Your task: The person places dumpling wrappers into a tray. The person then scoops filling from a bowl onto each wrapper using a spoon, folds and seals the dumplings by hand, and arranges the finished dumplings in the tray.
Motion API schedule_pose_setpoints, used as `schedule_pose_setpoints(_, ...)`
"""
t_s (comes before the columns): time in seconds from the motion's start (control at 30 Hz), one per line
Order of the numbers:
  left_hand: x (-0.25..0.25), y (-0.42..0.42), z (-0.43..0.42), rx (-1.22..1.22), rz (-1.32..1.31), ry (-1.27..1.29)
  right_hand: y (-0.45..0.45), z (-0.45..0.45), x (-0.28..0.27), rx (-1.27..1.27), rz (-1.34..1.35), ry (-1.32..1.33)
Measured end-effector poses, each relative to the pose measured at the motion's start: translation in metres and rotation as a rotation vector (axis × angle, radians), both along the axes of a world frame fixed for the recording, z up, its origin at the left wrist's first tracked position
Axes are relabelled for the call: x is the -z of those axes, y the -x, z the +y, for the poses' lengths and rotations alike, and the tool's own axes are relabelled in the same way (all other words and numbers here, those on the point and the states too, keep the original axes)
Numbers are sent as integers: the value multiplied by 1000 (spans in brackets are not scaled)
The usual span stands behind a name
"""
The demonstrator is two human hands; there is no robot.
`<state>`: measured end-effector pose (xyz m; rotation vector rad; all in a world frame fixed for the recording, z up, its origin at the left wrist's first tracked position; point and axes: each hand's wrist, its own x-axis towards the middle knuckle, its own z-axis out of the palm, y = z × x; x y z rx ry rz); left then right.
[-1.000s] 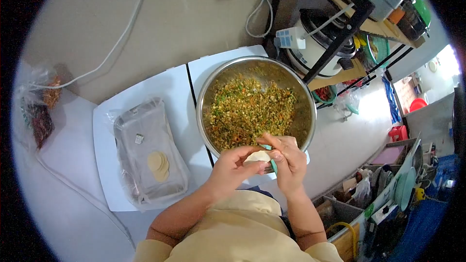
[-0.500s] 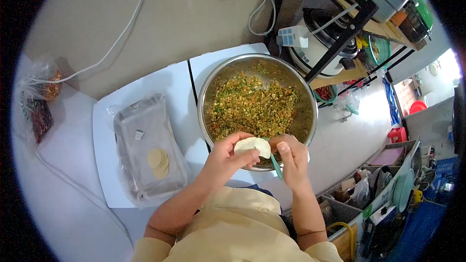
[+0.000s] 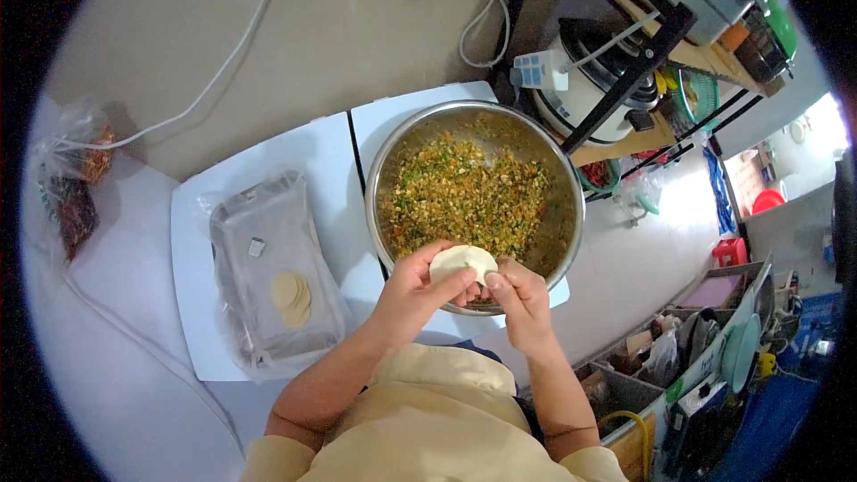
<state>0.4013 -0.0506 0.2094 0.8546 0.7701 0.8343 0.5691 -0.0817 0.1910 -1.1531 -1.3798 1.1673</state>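
Note:
A pale, folded dough wrapper (image 3: pixel 462 263) is held over the near rim of a large steel bowl. My left hand (image 3: pixel 412 293) grips its left side, thumb in front. The thumb and fingers of my right hand (image 3: pixel 520 300) pinch its right edge. Chopped yellow, green and orange filling (image 3: pixel 464 196) lies in the bowl (image 3: pixel 571 214). To the left, several round wrappers (image 3: pixel 290 295) overlap in a plastic-lined tray (image 3: pixel 317 259). The green utensil is not visible now.
A white table (image 3: pixel 192 277) bears the tray and bowl. At the back right, a rack (image 3: pixel 629 80) stands beside a cooker (image 3: pixel 576 107) and a power strip (image 3: pixel 540 70). Crates of goods (image 3: pixel 625 384) stand at the right. A plastic bag (image 3: pixel 71 187) is at the far left.
The green utensil seen earlier in my right hand is out of sight. My right hand has moved in to the wrapper and pinches its edge. My left hand still holds the wrapper.

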Motion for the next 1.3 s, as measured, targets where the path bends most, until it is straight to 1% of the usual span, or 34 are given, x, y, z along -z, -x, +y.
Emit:
schedule_pose_setpoints(0.07,0,0,0,-1,-1,6,4,-1,-1,16,-55,-24)
schedule_pose_setpoints(0.17,1,0,-1,-12,-12,10,4,-4,-1,30,-4,6)
schedule_pose_setpoints(0.27,3,1,-2,-44,3,-10,2,-3,-3,-37,-20,-9)
schedule_pose_setpoints(0.33,4,1,-2,-35,-10,-2,10,-3,-8,11,-123,-46)
schedule_pose_setpoints(0.37,4,2,-2,-36,-12,-3,10,-4,-10,9,-125,-47)
schedule_pose_setpoints(0.47,2,4,-3,-36,-25,-3,11,-5,-14,-1,-110,-39)
schedule_pose_setpoints(0.53,4,7,-4,-39,-15,-24,8,-7,-11,-51,63,108)
schedule_pose_setpoints(0.57,3,8,-4,-43,-18,-27,6,-6,-11,-55,60,106)
schedule_pose_setpoints(0.67,0,12,-6,-35,-26,-14,6,-4,-14,-46,5,70)
schedule_pose_setpoints(0.73,-1,14,-7,-22,-37,-36,14,-3,-17,5,-128,20)
schedule_pose_setpoints(0.77,0,16,-8,-28,-40,-38,18,-3,-17,0,-131,17)
schedule_pose_setpoints(0.83,3,20,-9,-2,-54,-51,23,-6,-15,9,-114,-82)
schedule_pose_setpoints(0.87,2,22,-10,-10,-57,-54,23,-8,-12,0,-116,-86)
schedule_pose_setpoints(0.97,1,29,-14,-4,-75,-41,19,-11,-4,14,-83,-24)
schedule_pose_setpoints(1.03,2,34,-17,7,-121,-54,25,-8,-9,90,51,-11)
schedule_pose_setpoints(1.07,0,37,-19,-3,-119,-54,34,-8,-14,81,52,-10)
schedule_pose_setpoints(1.13,-5,44,-24,46,-80,-81,55,-11,-25,107,97,122)
schedule_pose_setpoints(1.17,-2,48,-25,67,12,-127,49,-10,-16,6,-149,80)
schedule_pose_setpoints(1.2,2,53,-26,56,18,-123,55,-10,-13,-6,-145,82)
schedule_pose_setpoints(1.27,11,64,-28,64,492,-391,73,-6,-9,-6,-422,-79)
schedule_pose_setpoints(1.3,16,68,-29,-6,628,-466,84,-6,-7,11,-454,-159)
